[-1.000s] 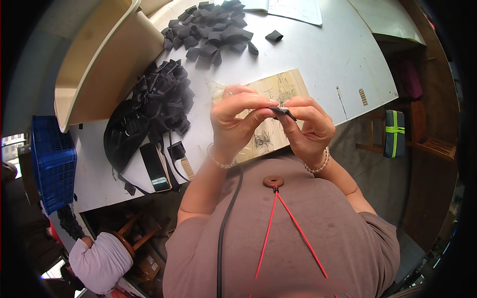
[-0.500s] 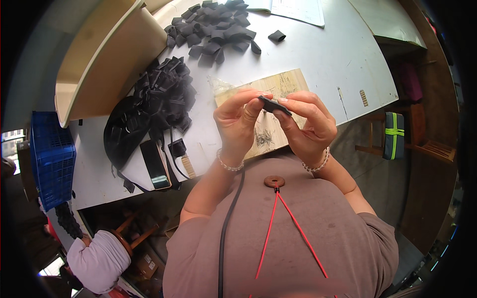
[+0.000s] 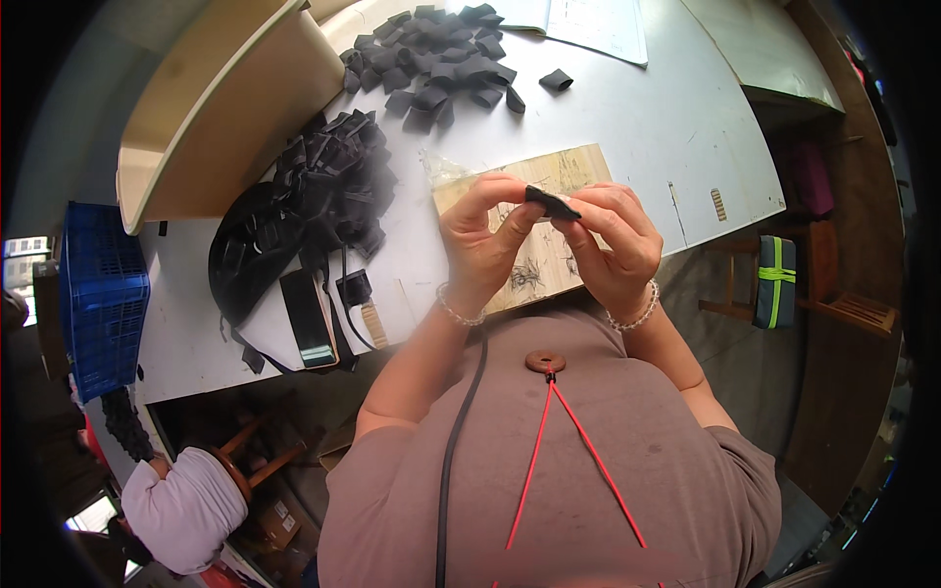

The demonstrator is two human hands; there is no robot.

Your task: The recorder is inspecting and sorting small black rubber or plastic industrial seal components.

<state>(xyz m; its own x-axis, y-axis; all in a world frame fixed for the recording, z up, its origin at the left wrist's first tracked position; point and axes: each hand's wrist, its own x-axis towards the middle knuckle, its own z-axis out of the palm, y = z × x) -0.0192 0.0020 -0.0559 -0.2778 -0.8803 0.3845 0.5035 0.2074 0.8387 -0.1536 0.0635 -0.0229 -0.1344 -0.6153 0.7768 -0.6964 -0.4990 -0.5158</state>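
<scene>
Between my two hands is a small black fabric piece (image 3: 552, 203), raised above a wooden board (image 3: 578, 167) that bears dark scribble-like marks. My left hand (image 3: 487, 230) pinches its left end between thumb and fingers. The other end is pinched by my right hand (image 3: 618, 235). Each wrist wears a bracelet of clear beads. Beyond the board lies a loose pile of black fabric loops (image 3: 441, 69), with a single black loop (image 3: 556, 80) apart from it. A heap of shiny black pieces (image 3: 338, 176) sits to the left of my hands, partly on a dark rounded cloth.
A phone (image 3: 308, 318) lies near the table's front edge, beside black straps. An open notebook (image 3: 596, 29) is at the back. A tan panel (image 3: 235, 122) stands at left, above a blue crate (image 3: 103, 304). Another person (image 3: 186, 510) sits at lower left; a stool with a strapped cushion (image 3: 775, 282) is at right.
The black fabric piece has been turned in my fingers, showing a broader face and a pale edge. Both hands stay pinched on it. The whole view has shifted slightly.
</scene>
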